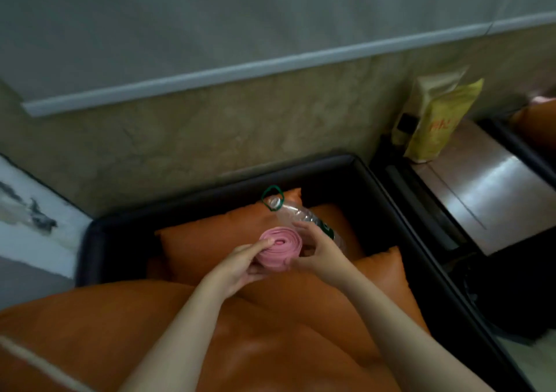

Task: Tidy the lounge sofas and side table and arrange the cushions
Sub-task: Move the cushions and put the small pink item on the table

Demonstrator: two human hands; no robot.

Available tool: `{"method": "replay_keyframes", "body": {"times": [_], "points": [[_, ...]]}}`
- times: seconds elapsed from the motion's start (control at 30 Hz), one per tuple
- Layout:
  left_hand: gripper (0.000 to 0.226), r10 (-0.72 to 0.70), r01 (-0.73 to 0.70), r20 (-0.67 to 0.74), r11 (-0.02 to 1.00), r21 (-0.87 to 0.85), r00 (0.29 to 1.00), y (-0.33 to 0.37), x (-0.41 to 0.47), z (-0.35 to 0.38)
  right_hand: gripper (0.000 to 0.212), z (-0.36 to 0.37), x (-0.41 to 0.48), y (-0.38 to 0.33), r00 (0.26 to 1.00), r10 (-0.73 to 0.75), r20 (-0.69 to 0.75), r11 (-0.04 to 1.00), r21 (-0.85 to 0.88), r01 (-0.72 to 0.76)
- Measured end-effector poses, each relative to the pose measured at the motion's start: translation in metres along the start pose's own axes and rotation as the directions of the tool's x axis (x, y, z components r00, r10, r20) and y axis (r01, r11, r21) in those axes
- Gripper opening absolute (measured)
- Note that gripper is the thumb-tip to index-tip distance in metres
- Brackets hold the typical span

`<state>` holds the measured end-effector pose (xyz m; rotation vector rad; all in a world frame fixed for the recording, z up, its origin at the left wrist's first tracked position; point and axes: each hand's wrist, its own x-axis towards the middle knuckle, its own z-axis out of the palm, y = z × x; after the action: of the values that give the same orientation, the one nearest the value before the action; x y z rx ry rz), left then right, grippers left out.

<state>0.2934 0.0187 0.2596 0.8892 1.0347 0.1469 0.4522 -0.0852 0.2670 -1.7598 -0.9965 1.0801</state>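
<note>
Both hands are on a pink roll point(279, 248) of what looks like coiled band or tape, held up over the sofa point(388, 208). Our left hand point(237, 266) grips it from the left, thumb on the top face and fingers curled underneath. Our right hand point(316, 253) pinches the right side, with one finger laid over the top edge and the thumb lower down.

Just behind the right hand there's a clear plastic bottle point(290, 212). It's tilted, with its mouth pointing up and to the left and a green ring point(272, 198) hanging around the neck. A bit of green label peeks out above our fingers. It's too blurry to tell if the right hand is touching the bottle or if it's just lying on the cushions.

The sofa is a dark frame packed with orange cushions. There's a back cushion point(210, 238) against the far edge, a right cushion point(385, 274) near the armrest, and a big front cushion point(135, 337) under our forearms.

To the right of the sofa, the side table's shiny tabletop point(487, 199) has a yellow bag point(439, 126) standing at the back. A paler bag point(433, 90) stands right behind it, against the wall. There's also a small dark thing point(404, 125) beside them, but we can't make out what it is.
</note>
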Motion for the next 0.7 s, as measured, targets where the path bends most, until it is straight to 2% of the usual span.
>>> {"method": "replay_keyframes", "body": {"times": [0.1,0.2,0.33,0.43,0.7], "points": [[0.038,0.049,-0.049,0.034,0.999,0.019,0.998,0.029,-0.025,0.002,0.074,-0.003,-0.004,-0.034,0.997,-0.076,0.004,0.997,-0.017,0.076],[0.048,0.102,-0.102,0.043,0.995,0.002,0.994,0.049,-0.045,0.002,0.074,-0.004,-0.004,-0.063,0.992,-0.125,0.004,0.991,-0.049,0.125],[0.039,0.126,-0.128,0.072,0.992,0.016,0.989,0.064,-0.069,0.003,0.078,-0.004,-0.010,-0.087,0.988,-0.147,0.053,0.985,-0.085,0.151],[0.046,0.140,-0.147,0.095,0.986,0.080,0.986,0.071,-0.086,0.007,0.079,-0.004,-0.020,-0.099,0.980,-0.180,0.078,0.976,-0.109,0.188],[0.036,0.176,-0.197,0.143,0.969,0.147,0.974,0.074,-0.113,0.026,0.068,-0.015,-0.052,-0.107,0.977,-0.210,-0.023,0.964,-0.174,0.203]]}}
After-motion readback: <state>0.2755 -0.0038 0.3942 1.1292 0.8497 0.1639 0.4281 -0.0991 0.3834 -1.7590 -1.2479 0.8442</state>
